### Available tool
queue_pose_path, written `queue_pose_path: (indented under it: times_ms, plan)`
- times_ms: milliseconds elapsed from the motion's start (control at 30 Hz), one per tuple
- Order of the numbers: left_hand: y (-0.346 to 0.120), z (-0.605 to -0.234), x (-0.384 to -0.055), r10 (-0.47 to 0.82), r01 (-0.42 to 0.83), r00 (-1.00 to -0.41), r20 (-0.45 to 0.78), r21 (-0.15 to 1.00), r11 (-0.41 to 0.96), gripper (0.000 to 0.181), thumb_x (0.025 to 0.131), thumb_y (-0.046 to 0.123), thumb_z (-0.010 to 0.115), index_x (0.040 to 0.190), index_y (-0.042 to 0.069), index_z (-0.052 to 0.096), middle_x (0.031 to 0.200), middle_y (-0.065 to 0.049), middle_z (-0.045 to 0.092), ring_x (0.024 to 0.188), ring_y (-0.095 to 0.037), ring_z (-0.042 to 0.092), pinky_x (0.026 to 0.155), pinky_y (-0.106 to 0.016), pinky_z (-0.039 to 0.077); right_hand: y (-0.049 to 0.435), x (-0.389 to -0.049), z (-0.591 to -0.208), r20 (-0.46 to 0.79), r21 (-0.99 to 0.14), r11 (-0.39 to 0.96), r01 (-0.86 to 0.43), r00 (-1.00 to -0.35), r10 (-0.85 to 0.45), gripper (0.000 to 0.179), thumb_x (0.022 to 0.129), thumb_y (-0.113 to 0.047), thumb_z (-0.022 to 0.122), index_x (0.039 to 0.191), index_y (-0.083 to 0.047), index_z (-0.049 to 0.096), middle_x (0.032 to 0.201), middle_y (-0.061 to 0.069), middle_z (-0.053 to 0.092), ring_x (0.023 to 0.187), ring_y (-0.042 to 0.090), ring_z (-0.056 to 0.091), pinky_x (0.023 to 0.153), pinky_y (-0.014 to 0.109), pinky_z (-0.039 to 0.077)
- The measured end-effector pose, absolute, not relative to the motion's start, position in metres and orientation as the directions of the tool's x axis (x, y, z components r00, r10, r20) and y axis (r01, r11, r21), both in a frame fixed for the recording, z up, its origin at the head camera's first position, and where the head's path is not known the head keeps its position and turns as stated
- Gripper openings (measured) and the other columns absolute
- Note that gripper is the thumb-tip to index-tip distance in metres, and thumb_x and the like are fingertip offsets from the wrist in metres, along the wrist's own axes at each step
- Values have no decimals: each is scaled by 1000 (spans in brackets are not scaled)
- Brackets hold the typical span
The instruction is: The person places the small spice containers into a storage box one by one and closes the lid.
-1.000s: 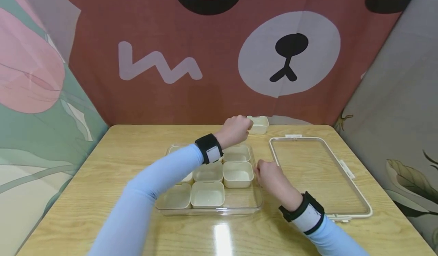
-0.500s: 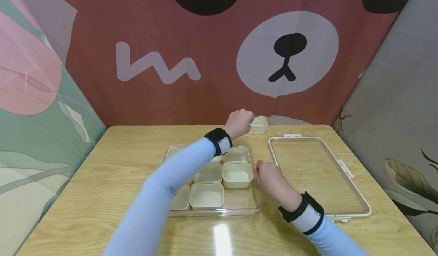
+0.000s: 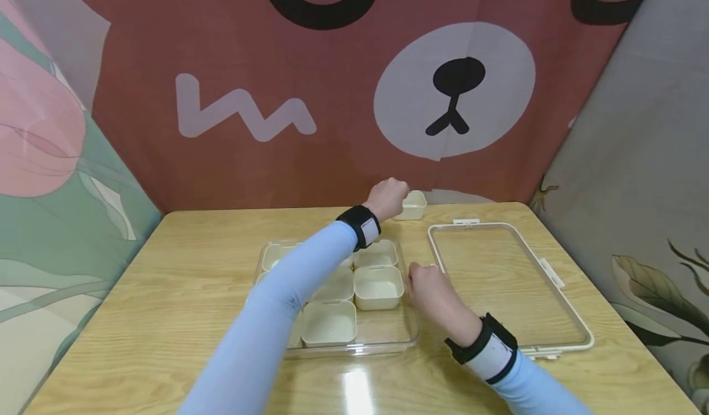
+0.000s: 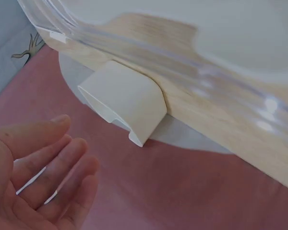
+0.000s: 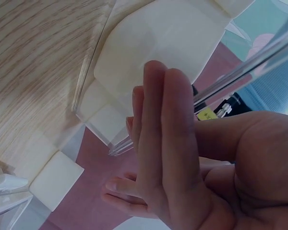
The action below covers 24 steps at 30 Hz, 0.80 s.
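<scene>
A small cream plastic container (image 3: 413, 205) stands alone at the back edge of the table. My left hand (image 3: 389, 198) reaches to its left side. In the left wrist view the fingers are loosely bent, with a gap between them and the container (image 4: 125, 98). Nearer sits a clear plastic box (image 3: 360, 348) holding several cream containers (image 3: 379, 287), with a bare spot in its front right corner. My right hand (image 3: 434, 292) is beside the box's right wall. Its fingers (image 5: 179, 120) look straight in the right wrist view; whether they touch the wall I cannot tell.
A clear lid with a white frame (image 3: 498, 225) and side clips lies flat on the right of the wooden table (image 3: 205, 279). Behind the table hangs a reddish-brown cloth (image 3: 343, 156) with a bear print.
My left hand has moved slightly back and right toward the lone container, then nearly stopped. My right hand stays beside the box. The head view has shifted a little.
</scene>
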<state>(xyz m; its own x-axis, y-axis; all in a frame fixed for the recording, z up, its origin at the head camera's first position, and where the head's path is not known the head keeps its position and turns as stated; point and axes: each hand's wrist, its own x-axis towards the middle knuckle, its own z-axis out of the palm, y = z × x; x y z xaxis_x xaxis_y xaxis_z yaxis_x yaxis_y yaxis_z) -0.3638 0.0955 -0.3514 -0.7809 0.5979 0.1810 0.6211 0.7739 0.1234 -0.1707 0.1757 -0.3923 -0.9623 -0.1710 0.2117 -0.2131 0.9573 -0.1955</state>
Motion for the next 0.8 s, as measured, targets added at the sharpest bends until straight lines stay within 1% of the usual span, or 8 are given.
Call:
queue_pose_path:
  times_ms: [67,133,233,300,400,533,667,800]
  plan:
    - [99,-352,-364,588,607,-793,159,120,786,13,88,3,59,84,14,66,78,5,60,69,-7,52,58,-24,46,175,-170,-392,209,-199,957,-211,-963,-169,15,86,-5,61,72,-1,56,58,8,55,50,16,51,43,27,41]
    - [101,-352,-365,585,600,-799,139,121,790,17,89,3,58,76,14,57,69,6,46,62,-7,41,53,-23,38,176,-171,-393,199,-206,957,-203,-966,-163,14,86,-5,61,73,-1,56,59,8,55,50,16,51,43,26,41]
    - [102,-354,-366,581,591,-807,106,115,799,28,91,4,56,69,14,41,65,4,26,58,-9,26,49,-23,28,175,-171,-394,191,-212,956,-202,-968,-162,15,87,-6,62,73,-1,56,59,7,55,50,15,51,43,24,41]
    - [102,-357,-369,575,582,-813,95,98,807,29,92,3,54,69,14,40,63,4,22,56,-10,24,49,-23,28,175,-171,-394,189,-216,955,-204,-968,-164,15,87,-6,61,73,-1,56,58,7,55,49,14,51,42,24,40]
    - [102,-361,-372,568,574,-819,82,82,815,22,93,3,53,74,13,50,62,4,29,57,-9,30,51,-24,33,174,-172,-395,176,-233,952,-200,-971,-161,15,88,-6,60,74,-1,56,58,7,54,50,14,50,42,23,39]
    - [106,-365,-376,584,585,-810,40,92,806,14,94,2,51,89,9,62,69,2,45,64,-10,43,57,-24,39,175,-173,-395,144,-252,952,-172,-980,-138,14,89,-6,59,76,0,57,59,7,54,51,14,50,42,23,40]
    - [110,-368,-379,595,594,-804,4,64,802,17,95,2,50,103,9,64,84,-2,63,74,-11,56,63,-25,45,176,-173,-394,110,-263,953,-148,-986,-122,14,90,-8,59,78,0,58,60,7,55,51,13,51,43,23,41]
    - [112,-370,-380,591,591,-807,0,27,806,21,96,3,50,110,9,65,97,-4,68,85,-14,63,68,-27,51,176,-174,-393,107,-266,952,-150,-986,-126,15,90,-9,59,77,-1,57,59,6,53,50,13,49,43,22,40]
